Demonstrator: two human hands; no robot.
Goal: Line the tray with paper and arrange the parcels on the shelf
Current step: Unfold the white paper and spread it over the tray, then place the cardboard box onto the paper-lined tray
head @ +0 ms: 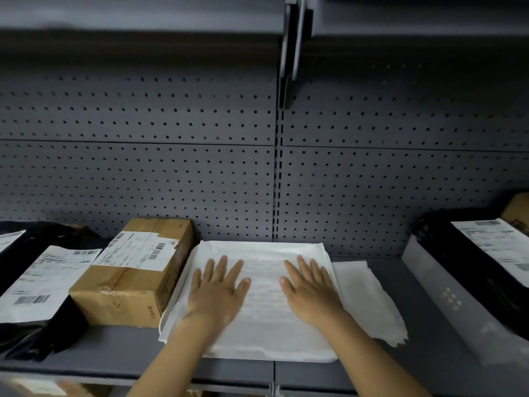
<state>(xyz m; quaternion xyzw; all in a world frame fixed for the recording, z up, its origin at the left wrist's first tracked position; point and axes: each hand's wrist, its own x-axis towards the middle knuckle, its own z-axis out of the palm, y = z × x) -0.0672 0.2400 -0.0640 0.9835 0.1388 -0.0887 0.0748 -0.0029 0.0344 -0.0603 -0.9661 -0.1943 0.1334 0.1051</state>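
Note:
A white tray lies on the grey shelf in the middle, covered by a sheet of white paper. My left hand and my right hand rest flat on the paper, fingers spread, side by side, holding nothing. A cardboard parcel with a white label stands just left of the tray. Further left lies a black bag parcel with a white shipping label.
A small stack of spare white paper lies right of the tray. At the far right a clear bin holds a black labelled parcel, with a brown box behind. A perforated back panel rises behind; another shelf hangs above.

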